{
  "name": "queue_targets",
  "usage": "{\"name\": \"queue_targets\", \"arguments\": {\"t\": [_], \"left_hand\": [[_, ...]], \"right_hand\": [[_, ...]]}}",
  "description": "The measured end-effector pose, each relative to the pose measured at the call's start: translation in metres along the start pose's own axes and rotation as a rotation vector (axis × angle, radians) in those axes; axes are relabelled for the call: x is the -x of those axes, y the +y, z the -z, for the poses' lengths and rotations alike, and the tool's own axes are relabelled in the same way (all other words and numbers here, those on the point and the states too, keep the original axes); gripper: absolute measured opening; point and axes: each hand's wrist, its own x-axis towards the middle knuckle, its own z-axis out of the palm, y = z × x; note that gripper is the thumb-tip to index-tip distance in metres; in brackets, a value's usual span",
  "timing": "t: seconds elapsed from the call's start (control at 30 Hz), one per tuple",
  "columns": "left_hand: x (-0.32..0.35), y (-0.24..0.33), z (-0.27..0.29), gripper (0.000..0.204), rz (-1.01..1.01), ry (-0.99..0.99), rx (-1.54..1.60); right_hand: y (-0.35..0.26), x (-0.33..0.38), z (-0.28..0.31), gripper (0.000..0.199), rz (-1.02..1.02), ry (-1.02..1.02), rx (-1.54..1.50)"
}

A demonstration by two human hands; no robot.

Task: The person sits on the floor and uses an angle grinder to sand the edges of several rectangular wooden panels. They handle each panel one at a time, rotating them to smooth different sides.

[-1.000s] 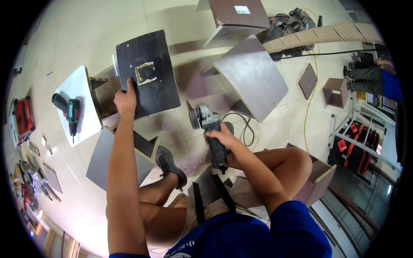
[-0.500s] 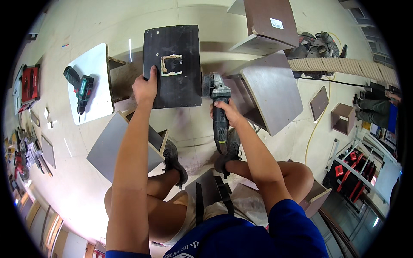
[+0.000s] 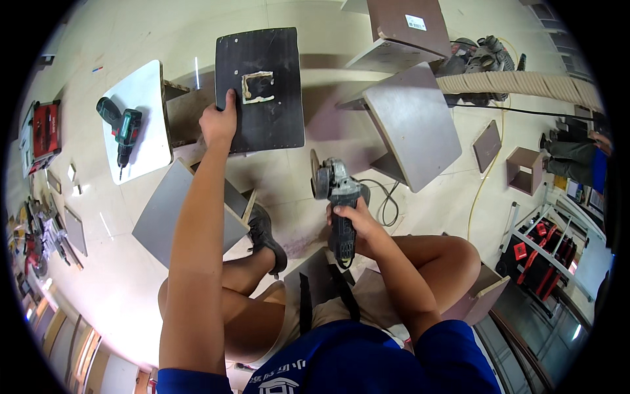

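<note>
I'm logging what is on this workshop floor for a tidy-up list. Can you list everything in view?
black square board with a rough cut-out: 1, black, floor ahead, under the left hand
grey angle grinder: 1, grey and black, in the right hand, disc off the board
green cordless drill: 1, green and black, lying on the white panel
white panel: 1, white, left of the black board
grey boards: several, grey-brown, right and lower left
small open box: 1, brown, far right
red tool case: 1, red, far left
left hand: 1, gripping the black board's left edge
right hand: 1, around the grinder's body
</note>
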Motion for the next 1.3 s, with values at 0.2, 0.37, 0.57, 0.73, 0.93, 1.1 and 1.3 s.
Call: {"name": "queue_targets", "arguments": {"t": [0.2, 0.37, 0.57, 0.73, 0.93, 1.1, 1.3], "left_hand": [[0.002, 0.001, -0.001, 0.076, -0.041, 0.018, 0.014], [0.002, 0.000, 0.001, 0.077, -0.061, 0.058, -0.030], [0.006, 0.005, -0.002, 0.078, -0.081, 0.077, -0.015], [0.001, -0.001, -0.004, 0.080, -0.104, 0.079, -0.021], [-0.002, -0.012, -0.011, 0.090, -0.098, 0.100, 0.018], [-0.001, -0.014, -0.005, 0.085, -0.139, 0.038, -0.126], [0.008, -0.024, 0.063, 0.056, -0.433, 0.023, -0.311]], "right_hand": [[-0.019, -0.052, 0.002, 0.020, 0.073, -0.017, -0.007], [-0.050, -0.088, 0.006, 0.018, 0.035, -0.078, -0.038], [-0.046, -0.104, 0.018, 0.023, 0.037, -0.100, 0.067], [-0.001, -0.064, 0.012, 0.023, 0.019, -0.033, 0.091], [0.041, 0.020, -0.012, 0.020, 0.121, -0.048, -0.023], [-0.013, 0.077, -0.038, 0.023, 0.148, 0.103, -0.138], [-0.137, 0.123, -0.039, 0.018, 0.407, 0.272, 0.165]]}}
